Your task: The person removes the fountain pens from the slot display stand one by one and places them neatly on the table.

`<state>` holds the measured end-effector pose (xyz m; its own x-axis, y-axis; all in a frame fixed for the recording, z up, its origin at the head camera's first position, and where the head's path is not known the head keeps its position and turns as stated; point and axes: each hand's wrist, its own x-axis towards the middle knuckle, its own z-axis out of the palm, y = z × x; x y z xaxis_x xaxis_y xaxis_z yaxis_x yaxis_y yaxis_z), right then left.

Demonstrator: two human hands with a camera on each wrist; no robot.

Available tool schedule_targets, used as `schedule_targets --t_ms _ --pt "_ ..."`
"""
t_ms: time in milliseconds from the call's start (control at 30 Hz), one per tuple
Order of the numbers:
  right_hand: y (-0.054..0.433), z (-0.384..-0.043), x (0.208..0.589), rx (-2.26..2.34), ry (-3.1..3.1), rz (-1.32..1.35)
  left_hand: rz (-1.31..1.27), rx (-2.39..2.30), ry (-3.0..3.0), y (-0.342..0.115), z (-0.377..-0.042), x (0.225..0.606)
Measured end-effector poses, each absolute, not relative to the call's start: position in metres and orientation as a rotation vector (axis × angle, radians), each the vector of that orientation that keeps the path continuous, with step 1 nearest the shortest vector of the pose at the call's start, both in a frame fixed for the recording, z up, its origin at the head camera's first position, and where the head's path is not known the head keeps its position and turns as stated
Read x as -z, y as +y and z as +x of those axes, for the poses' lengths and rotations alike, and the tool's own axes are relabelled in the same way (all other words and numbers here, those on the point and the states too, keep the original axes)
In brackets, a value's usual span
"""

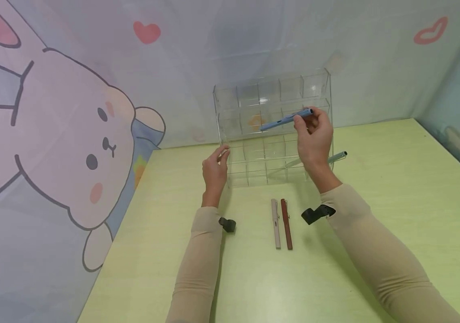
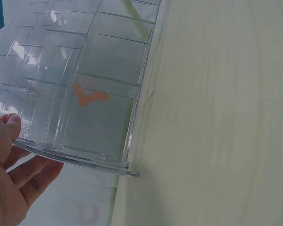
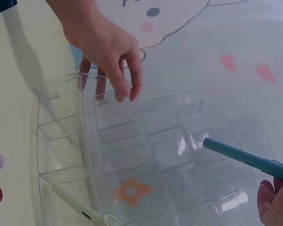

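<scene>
A clear tiered organizer (image 1: 254, 179) with several compartments stands against the back wall. My left hand (image 1: 215, 172) grips its left side edge, thumb and fingers on either side of the plastic in the left wrist view. My right hand (image 1: 315, 137) pinches a blue pen (image 1: 284, 120) near its capped end, held in front of the upper tiers; the other end points left. A green pen (image 1: 338, 157) leans in the organizer's lowest tier at the right, partly hidden behind my right hand. On the table lie a pale pink pen (image 1: 275, 224) and a dark red pen (image 1: 287, 224), side by side.
The light green table (image 1: 141, 269) runs back to a wall cloth (image 1: 185, 67) printed with a rabbit and hearts. Black wrist cameras sit on both sleeves, the right one (image 1: 314, 215) close to the dark red pen.
</scene>
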<state>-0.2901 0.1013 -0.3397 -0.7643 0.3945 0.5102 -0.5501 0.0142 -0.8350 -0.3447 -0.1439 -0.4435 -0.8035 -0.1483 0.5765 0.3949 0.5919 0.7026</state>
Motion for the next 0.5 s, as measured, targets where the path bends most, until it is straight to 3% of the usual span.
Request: schedule_targets --t_ms 500 --pt "0.114 -0.286 0.341 -1.900 -1.380 0.202 -0.196 1.174 -2.223 -0.144 -0.346 0.444"
